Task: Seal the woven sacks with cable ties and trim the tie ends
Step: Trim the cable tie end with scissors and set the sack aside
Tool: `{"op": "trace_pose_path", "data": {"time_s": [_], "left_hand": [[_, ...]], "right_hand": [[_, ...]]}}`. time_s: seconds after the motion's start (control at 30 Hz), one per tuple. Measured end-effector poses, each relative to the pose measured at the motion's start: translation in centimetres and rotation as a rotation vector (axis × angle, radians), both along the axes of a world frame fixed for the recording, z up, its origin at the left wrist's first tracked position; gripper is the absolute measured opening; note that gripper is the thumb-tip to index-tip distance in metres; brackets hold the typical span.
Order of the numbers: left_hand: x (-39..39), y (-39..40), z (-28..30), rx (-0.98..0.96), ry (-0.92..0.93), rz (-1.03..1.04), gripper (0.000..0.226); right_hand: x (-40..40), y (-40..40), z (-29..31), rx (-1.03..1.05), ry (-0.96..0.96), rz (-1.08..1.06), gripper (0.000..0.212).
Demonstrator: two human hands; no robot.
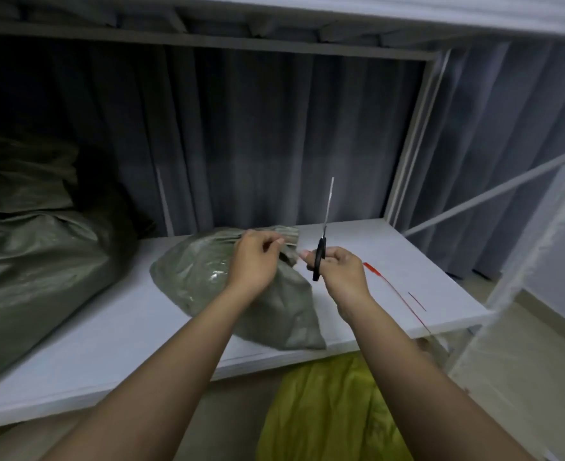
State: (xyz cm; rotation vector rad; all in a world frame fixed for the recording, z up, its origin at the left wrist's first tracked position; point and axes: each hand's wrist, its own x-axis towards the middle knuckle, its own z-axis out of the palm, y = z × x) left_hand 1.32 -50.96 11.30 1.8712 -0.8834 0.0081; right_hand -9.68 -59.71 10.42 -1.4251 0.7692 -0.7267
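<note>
A small green woven sack (241, 294) lies on a white table (108, 334). The left hand (253, 257) pinches its gathered neck; the right hand (341, 271) has fingers curled around black-handled scissors (320, 257), blades pointing up.

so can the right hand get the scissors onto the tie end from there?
Probably yes. The right hand holds the scissors right beside the sack neck, which the left hand grips. The white tie end stands up clear, with nothing between it and the blades.
</note>
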Motion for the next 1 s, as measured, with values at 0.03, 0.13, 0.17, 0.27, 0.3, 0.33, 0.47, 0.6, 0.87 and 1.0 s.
{"op": "trace_pose_path", "data": {"time_s": [0.03, 0.13, 0.17, 0.27, 0.3, 0.33, 0.47, 0.6, 0.87, 1.0], "left_hand": [[-1.4, -1.1, -0.2, 0.002, 0.026, -0.043, 0.017], [-5.3, -4.0, -0.6, 0.005, 0.151, -0.141, 0.017], [-6.3, -4.9, -0.8, 0.012, 0.176, -0.159, 0.017], [-8.9, -7.7, -1.9, 0.074, 0.166, -0.21, 0.015], [-9.5, -8.6, -2.4, 0.117, 0.14, -0.218, 0.014], [-10.1, -9.4, -2.9, 0.178, 0.101, -0.222, 0.013], [-12.4, -12.8, -5.4, 0.497, -0.092, -0.224, 0.014], [-13.7, -16.2, -8.6, 0.664, -0.102, -0.188, 0.019], [-13.1, -23.2, -13.3, 0.6, -0.01, -0.179, 0.018], [-12.8, -26.4, -15.3, 0.602, 0.027, -0.184, 0.019]], "right_hand": [[-1.2, -0.4, 0.1, 0.031, -0.037, -0.007, 0.029], [-4.3, -2.2, -0.4, 0.076, -0.091, -0.096, 0.025], [-5.3, -3.0, -0.6, 0.081, -0.095, -0.139, 0.023], [-8.0, -5.5, -1.7, 0.089, -0.108, -0.214, 0.022], [-8.8, -6.3, -2.1, 0.084, -0.1, -0.223, 0.022], [-9.6, -7.2, -2.6, 0.069, -0.08, -0.228, 0.021], [-12.3, -10.8, -5.7, 0.009, 0.089, -0.197, 0.024], [-14.2, -14.5, -8.6, -0.092, 0.307, -0.18, 0.039], [-16.7, -23.3, -14.9, -0.281, 0.675, -0.314, 0.023], [-15.7, -26.6, -16.7, -0.441, 0.838, -0.346, 0.025]]}}
